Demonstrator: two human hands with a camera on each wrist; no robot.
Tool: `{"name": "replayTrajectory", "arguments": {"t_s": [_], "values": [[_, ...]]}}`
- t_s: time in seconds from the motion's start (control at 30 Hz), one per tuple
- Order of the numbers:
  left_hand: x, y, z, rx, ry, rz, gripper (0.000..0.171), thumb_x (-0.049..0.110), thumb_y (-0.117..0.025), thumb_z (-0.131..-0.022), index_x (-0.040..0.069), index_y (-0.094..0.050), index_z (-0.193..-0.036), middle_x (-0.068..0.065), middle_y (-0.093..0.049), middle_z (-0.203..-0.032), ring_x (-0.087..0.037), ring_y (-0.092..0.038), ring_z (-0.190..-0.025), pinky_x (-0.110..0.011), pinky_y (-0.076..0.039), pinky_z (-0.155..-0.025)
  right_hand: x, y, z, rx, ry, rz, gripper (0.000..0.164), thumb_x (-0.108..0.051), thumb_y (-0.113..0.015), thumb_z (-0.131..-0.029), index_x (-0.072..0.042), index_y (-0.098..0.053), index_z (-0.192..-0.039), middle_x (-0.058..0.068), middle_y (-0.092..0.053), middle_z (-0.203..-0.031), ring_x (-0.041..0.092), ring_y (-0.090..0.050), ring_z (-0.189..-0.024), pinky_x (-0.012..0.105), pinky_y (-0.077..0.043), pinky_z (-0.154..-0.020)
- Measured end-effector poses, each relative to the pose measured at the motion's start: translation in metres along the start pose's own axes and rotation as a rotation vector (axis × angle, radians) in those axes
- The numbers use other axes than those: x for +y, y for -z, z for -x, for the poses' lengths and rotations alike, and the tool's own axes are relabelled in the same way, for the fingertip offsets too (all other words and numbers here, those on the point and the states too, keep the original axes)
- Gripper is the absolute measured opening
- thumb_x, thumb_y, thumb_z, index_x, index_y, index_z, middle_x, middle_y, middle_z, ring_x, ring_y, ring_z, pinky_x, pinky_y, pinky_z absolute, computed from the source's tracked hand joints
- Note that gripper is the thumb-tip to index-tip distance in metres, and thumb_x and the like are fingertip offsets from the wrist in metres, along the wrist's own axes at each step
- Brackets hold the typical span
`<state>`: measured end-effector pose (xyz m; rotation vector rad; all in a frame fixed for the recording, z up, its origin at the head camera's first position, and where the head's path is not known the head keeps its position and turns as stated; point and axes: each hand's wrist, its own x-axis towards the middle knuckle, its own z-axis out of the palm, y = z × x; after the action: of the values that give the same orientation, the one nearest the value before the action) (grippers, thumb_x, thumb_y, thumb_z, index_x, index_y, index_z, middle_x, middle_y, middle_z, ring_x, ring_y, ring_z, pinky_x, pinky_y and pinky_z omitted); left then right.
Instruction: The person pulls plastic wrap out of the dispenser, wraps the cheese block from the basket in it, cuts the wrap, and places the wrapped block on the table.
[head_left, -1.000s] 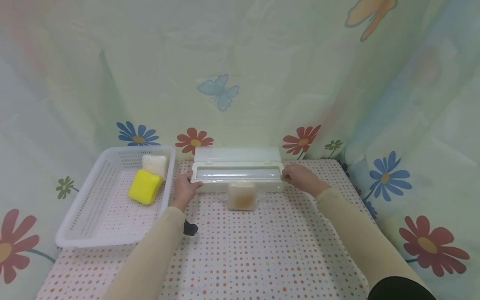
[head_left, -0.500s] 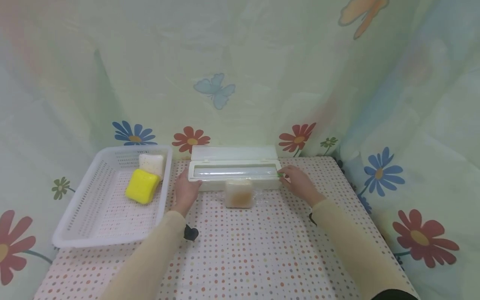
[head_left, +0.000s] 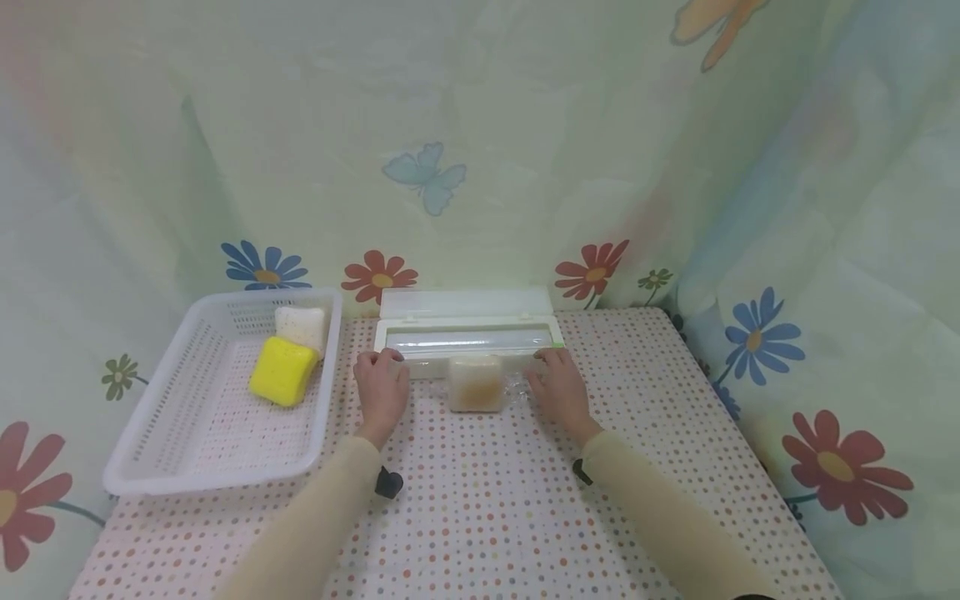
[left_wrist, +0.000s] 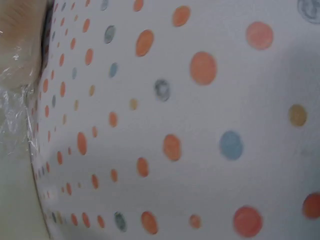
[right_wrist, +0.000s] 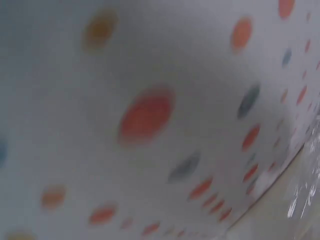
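Observation:
A white plastic-wrap dispenser (head_left: 468,322) stands at the back of the table, lid up, a roll of film inside. Against its front, a pale tan, soap-like block (head_left: 477,385) has clear film (head_left: 516,388) over and around it. In the left wrist view the block (left_wrist: 20,37) shows glossy under wrinkled film (left_wrist: 15,117). My left hand (head_left: 381,390) has its bent fingertips at the dispenser's left front edge. Right of the block, my right hand (head_left: 561,390) reaches the front edge with bent fingers. I cannot tell whether either hand pinches the film.
On the left is a white perforated basket (head_left: 146,417) with a yellow block (head_left: 283,372) and a white speckled block (head_left: 302,327) inside. A dotted cloth (head_left: 480,500) covers the table. Flower-patterned sheeting (head_left: 495,200) hangs close behind the dispenser and along the sides.
My right hand has left the green slider at the dispenser's right end and moved left toward the block. My left hand has shifted from the dispenser's left end to its front edge.

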<state>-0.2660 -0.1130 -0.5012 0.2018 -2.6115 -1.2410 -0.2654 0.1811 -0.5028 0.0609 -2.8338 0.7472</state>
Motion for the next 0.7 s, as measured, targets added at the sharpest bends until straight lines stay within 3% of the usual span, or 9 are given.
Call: {"name": "replayTrajectory", "arguments": {"t_s": [0.2, 0.3, 0.47, 0.6, 0.7], "values": [[0.000, -0.006, 0.008, 0.002, -0.047, -0.043, 0.015, 0.006, -0.066, -0.095, 0.005, -0.074, -0.107, -0.017, -0.052, -0.124, -0.034, -0.051, -0.118, -0.046, -0.050, -0.097, -0.009, -0.011, 0.006, -0.019, -0.086, -0.071, 0.043, -0.028, -0.058, -0.104, -0.004, -0.051, -0.138, 0.017, -0.054, -0.140, 0.034, -0.057, -0.130, 0.050, -0.050, -0.110], [0.001, -0.008, 0.011, -0.039, -0.052, -0.068, 0.015, 0.006, -0.065, -0.096, 0.005, -0.074, -0.107, -0.015, -0.058, -0.126, -0.032, -0.056, -0.120, -0.045, -0.052, -0.101, -0.011, -0.014, 0.008, -0.037, -0.130, -0.118, 0.044, -0.028, -0.057, -0.104, -0.004, -0.049, -0.141, 0.016, -0.055, -0.142, 0.033, -0.055, -0.132, 0.049, -0.048, -0.112], [0.000, -0.016, 0.015, -0.135, -0.047, -0.086, 0.018, 0.009, -0.061, -0.099, 0.004, -0.072, -0.113, -0.015, -0.063, -0.134, -0.031, -0.058, -0.129, -0.047, -0.049, -0.111, -0.014, -0.015, 0.010, -0.099, -0.240, -0.236, 0.044, -0.026, -0.060, -0.102, -0.004, -0.051, -0.139, 0.018, -0.055, -0.139, 0.034, -0.060, -0.125, 0.048, -0.054, -0.104], [0.000, -0.024, 0.019, -0.187, -0.003, -0.006, 0.021, 0.011, -0.061, -0.099, 0.002, -0.071, -0.114, -0.016, -0.057, -0.145, -0.035, -0.052, -0.138, -0.050, -0.044, -0.116, -0.017, -0.017, 0.009, -0.164, -0.335, -0.281, 0.047, -0.026, -0.062, -0.100, -0.005, -0.050, -0.140, 0.019, -0.055, -0.140, 0.035, -0.060, -0.126, 0.048, -0.055, -0.103], [0.002, -0.030, 0.024, -0.213, 0.048, 0.087, 0.022, 0.013, -0.061, -0.098, 0.002, -0.071, -0.114, -0.016, -0.057, -0.147, -0.036, -0.053, -0.138, -0.050, -0.047, -0.113, -0.018, -0.018, 0.008, -0.189, -0.377, -0.293, 0.046, -0.027, -0.061, -0.101, -0.006, -0.050, -0.140, 0.019, -0.056, -0.141, 0.036, -0.059, -0.128, 0.048, -0.054, -0.105]]}}
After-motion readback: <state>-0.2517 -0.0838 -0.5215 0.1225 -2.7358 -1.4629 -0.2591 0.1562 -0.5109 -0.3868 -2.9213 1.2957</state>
